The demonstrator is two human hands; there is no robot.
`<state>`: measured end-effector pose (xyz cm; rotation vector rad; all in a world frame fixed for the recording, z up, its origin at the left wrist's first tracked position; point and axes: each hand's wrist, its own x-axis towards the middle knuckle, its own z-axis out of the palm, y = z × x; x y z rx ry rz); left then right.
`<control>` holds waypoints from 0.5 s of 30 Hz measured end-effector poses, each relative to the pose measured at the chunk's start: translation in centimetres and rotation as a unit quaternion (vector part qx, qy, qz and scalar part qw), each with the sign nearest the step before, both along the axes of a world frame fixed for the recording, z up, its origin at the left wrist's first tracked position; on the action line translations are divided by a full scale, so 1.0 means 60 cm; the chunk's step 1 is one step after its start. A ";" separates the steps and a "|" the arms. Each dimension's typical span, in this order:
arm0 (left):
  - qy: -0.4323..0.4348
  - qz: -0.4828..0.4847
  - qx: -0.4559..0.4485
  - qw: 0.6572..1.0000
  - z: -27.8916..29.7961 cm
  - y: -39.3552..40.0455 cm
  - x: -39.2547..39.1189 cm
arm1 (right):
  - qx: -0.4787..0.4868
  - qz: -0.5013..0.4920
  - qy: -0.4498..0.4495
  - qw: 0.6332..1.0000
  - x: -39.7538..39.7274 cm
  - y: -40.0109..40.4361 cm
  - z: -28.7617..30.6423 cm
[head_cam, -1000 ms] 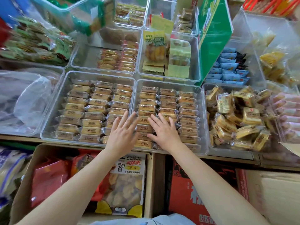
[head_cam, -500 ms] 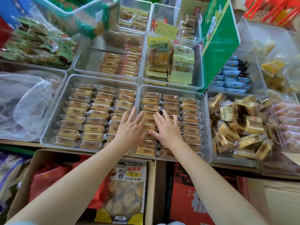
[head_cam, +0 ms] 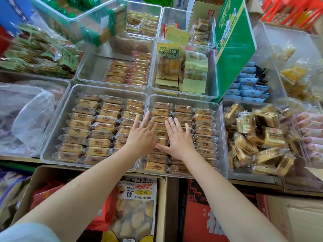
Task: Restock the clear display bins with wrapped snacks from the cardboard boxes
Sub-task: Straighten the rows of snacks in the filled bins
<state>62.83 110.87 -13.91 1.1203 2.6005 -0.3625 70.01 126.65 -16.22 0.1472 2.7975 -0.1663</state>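
Head view shows the left hand [head_cam: 142, 137] and right hand [head_cam: 178, 138], both flat with straight fingers, pressing on wrapped snacks [head_cam: 162, 111] in the clear bin [head_cam: 220, 137].

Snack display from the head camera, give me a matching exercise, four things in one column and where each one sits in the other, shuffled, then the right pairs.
Things
1. blue-wrapped snacks
2. crumpled clear plastic bag
3. green carton
4. right hand

Places
A. flat on the tan wrapped snacks, fingers straight
B. bin at the far left
C. bin right of the green carton
D. standing tilted behind the middle bins

Pairs: 1-C, 2-B, 3-D, 4-A
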 end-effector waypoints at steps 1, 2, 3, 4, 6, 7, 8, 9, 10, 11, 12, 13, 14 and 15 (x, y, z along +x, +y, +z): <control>0.000 0.002 -0.003 1.000 0.000 0.002 -0.003 | -0.002 -0.001 -0.011 1.000 -0.003 -0.003 -0.002; 0.000 0.004 -0.002 1.000 -0.001 0.002 -0.004 | -0.007 0.000 -0.017 1.000 -0.004 -0.006 -0.004; 0.000 0.006 0.003 1.000 -0.002 0.001 -0.005 | -0.019 0.002 -0.016 1.000 -0.005 -0.008 -0.003; -0.002 0.007 0.011 1.000 -0.003 0.000 -0.004 | -0.041 -0.002 -0.007 0.999 -0.006 -0.006 -0.001; -0.009 0.013 0.030 0.999 -0.007 -0.004 -0.003 | -0.103 -0.041 0.056 0.992 -0.014 0.008 0.005; -0.012 0.019 0.041 0.999 -0.010 -0.005 -0.003 | -0.129 -0.077 0.116 0.982 -0.021 0.017 0.009; -0.014 0.029 0.055 0.998 -0.012 -0.006 -0.005 | -0.142 -0.120 0.173 0.967 -0.032 0.025 0.013; -0.017 0.042 0.071 0.996 -0.014 -0.007 -0.007 | -0.141 -0.161 0.202 0.956 -0.046 0.033 0.018; -0.019 0.052 0.086 0.995 -0.016 -0.006 -0.010 | -0.129 -0.189 0.198 0.953 -0.059 0.037 0.021; -0.023 0.059 0.097 0.993 -0.018 -0.005 -0.012 | -0.106 -0.200 0.171 0.959 -0.071 0.039 0.023; -0.028 0.063 0.103 0.992 -0.020 -0.004 -0.014 | -0.076 -0.198 0.134 0.968 -0.081 0.036 0.023; -0.033 0.067 0.108 0.991 -0.022 -0.004 -0.014 | -0.048 -0.195 0.102 0.974 -0.089 0.032 0.024; -0.037 0.074 0.113 0.990 -0.025 -0.004 -0.015 | -0.027 -0.195 0.080 0.977 -0.094 0.026 0.024; -0.041 0.084 0.121 0.988 -0.029 -0.005 -0.015 | -0.016 -0.198 0.066 0.978 -0.098 0.022 0.022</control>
